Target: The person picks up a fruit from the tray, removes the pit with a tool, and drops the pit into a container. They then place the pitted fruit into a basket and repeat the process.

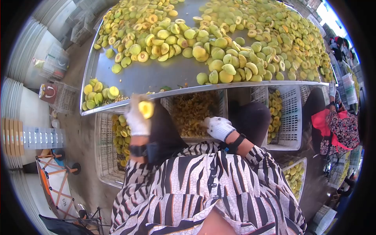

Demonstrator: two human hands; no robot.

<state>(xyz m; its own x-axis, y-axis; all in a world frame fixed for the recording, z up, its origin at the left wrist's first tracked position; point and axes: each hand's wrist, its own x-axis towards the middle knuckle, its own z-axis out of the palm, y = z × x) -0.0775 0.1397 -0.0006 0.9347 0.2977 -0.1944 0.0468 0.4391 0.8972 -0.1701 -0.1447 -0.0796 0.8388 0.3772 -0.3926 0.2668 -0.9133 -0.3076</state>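
Observation:
My left hand (pixel 138 119), in a white glove and smeared by motion, is closed on a yellow peach half (pixel 146 109) near the front edge of the metal table (pixel 145 76). My right hand (pixel 219 127), gloved in white, is over a crate of brown scraps (pixel 192 109) between my knees. Its fingers are curled together at the scraps; what they hold, if anything, cannot be made out. Many green-yellow peach halves (pixel 219 64) are heaped on the table. A smaller pile of peach halves (pixel 94 94) sits at its left corner.
A white crate (pixel 102 150) with peach halves stands by my left leg, another crate (pixel 290 121) by my right. A third crate (pixel 299 184) is lower right. A co-worker in a patterned sleeve (pixel 344 127) sits at the right. A folding chair (pixel 55 188) is at left.

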